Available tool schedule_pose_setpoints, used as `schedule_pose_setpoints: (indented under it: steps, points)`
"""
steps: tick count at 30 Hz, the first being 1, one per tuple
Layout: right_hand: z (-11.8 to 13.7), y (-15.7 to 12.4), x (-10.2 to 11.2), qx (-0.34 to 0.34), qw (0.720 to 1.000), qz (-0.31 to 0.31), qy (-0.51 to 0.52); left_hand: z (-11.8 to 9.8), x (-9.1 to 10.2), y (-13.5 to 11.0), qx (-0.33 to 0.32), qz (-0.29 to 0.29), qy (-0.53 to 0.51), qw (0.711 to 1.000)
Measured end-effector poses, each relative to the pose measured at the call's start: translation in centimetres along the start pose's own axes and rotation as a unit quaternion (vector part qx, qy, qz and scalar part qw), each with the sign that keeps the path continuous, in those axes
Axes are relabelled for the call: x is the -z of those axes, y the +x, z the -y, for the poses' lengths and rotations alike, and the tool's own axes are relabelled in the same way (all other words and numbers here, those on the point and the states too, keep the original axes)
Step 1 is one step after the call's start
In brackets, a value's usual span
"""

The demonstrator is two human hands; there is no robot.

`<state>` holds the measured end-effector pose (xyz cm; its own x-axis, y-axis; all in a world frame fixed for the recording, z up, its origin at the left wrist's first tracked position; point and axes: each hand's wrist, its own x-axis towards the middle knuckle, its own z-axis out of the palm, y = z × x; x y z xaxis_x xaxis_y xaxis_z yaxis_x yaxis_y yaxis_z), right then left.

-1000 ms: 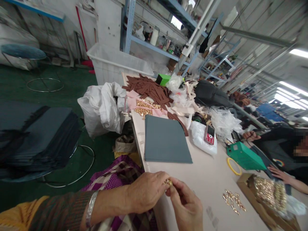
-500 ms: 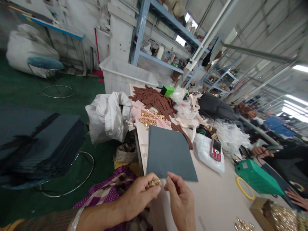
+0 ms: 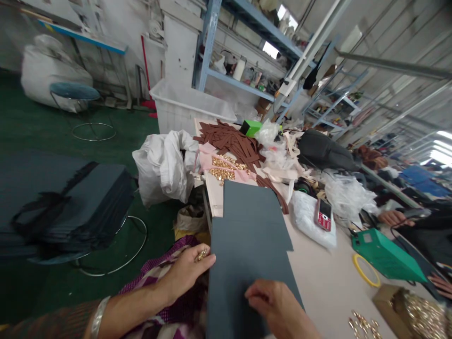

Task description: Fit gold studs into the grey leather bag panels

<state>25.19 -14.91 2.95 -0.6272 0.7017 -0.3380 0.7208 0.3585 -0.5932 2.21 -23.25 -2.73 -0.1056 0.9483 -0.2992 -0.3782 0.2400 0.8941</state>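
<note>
Small gold metal pieces show inside my left hand (image 3: pixel 192 268), which is closed around them. Its thumb and fingertip are at the left edge of a dark blue-grey sheet (image 3: pixel 236 263) on the table. My right hand (image 3: pixel 273 301) is over the near part of that sheet, fingers curled together and slightly blurred. Anything pinched in it is hidden, and I cannot tell whether it touches the sheet. Beyond lies another part of the dark material, a squarish panel (image 3: pixel 252 200); whether both are one piece is unclear.
Gold pieces (image 3: pixel 226 168) and brown strips (image 3: pixel 229 141) lie at the far end. A red phone (image 3: pixel 323 214) rests on a white plastic packet (image 3: pixel 303 219). Right are a green device (image 3: pixel 388 254), yellow ring (image 3: pixel 367 270), box of gold parts (image 3: pixel 390 301) and another person's hand (image 3: pixel 391 217).
Dark material now covers the near table where bare surface showed. My hands have moved apart, the left one leftward to the sheet's edge, the right one nearer me. The view has shifted slightly.
</note>
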Motion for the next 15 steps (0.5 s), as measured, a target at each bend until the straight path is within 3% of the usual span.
schedule_pose_setpoints:
  steps: [3, 5, 8, 15]
  points:
    - [-0.1, -1.0, -1.2, -0.048, 0.987, -0.054, 0.141, 0.0, -1.1, -0.9, 0.009, 0.066, -0.036, 0.997]
    - [-0.5, -0.6, -2.2, -0.08, 0.962, -0.11, 0.238, -0.2, -1.8, -1.3, 0.02, 0.094, -0.05, 0.994]
    - [-0.7, 0.5, -3.4, -0.084, 0.923, -0.138, 0.35, -0.3, -2.5, -1.6, 0.034, 0.116, -0.059, 0.991]
    - [0.4, 1.2, -3.8, -0.073, 0.916, -0.141, 0.369, 0.4, -3.4, -1.4, 0.081, 0.145, -0.089, 0.982]
